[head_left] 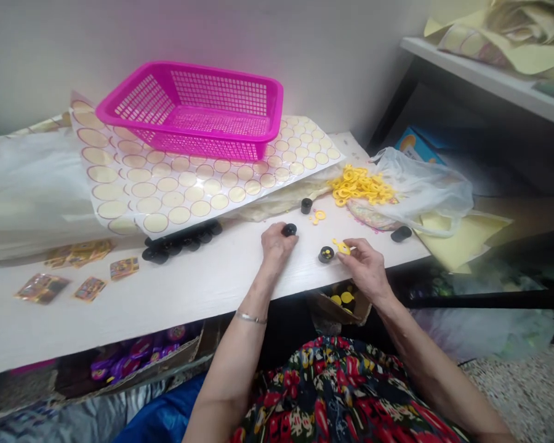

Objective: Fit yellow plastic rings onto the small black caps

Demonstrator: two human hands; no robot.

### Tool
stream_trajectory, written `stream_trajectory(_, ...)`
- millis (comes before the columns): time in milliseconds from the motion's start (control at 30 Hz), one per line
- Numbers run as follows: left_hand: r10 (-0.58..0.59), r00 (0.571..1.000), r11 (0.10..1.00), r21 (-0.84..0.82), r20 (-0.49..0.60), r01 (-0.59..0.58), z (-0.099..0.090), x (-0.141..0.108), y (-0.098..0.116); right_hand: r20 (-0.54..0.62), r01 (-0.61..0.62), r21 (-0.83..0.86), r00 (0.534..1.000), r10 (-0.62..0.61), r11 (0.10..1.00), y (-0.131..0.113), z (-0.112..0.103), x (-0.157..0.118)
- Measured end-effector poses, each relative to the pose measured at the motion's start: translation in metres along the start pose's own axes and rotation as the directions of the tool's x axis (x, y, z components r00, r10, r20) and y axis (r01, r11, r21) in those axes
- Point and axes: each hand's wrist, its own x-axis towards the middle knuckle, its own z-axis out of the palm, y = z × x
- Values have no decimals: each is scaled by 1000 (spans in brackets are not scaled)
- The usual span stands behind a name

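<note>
My left hand (276, 243) grips a small black cylindrical cap (289, 230) just above the white table. Between the fingertips of my right hand (364, 263) is a yellow plastic ring piece (341, 247). Close to those fingertips stands a black cup (326, 254) with yellow bits showing inside it. Farther back, another black cap (306, 205) stands upright near a loose yellow ring (320, 215). A black cylinder (401, 234) lies on its side right of my right hand. The yellow pieces (362, 186) form a pile at the back right.
A pink basket (189, 138) sits on sheets of round stickers (180, 215). Several black caps (184, 243) line the sheet's front edge, with small printed packets (90, 289) to their left. A plastic bag (425, 184) lies right. Below the table are boxes, one holding purple items (141, 354).
</note>
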Motion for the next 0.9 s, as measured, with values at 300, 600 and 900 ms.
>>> stream_trajectory(300,33,999,996,-84,-13,-34,16,27,20,119,196,-77,975,-186,978,-11,3,9)
stream_trajectory(600,-287,939,684,-645,190,339,8,-54,32,313,333,-392,925,-215,858,-15,11,11)
stream_trajectory(900,-254,900,534,-724,355,436,32,-61,53,222,105,-81,971,-85,991,-7,17,15)
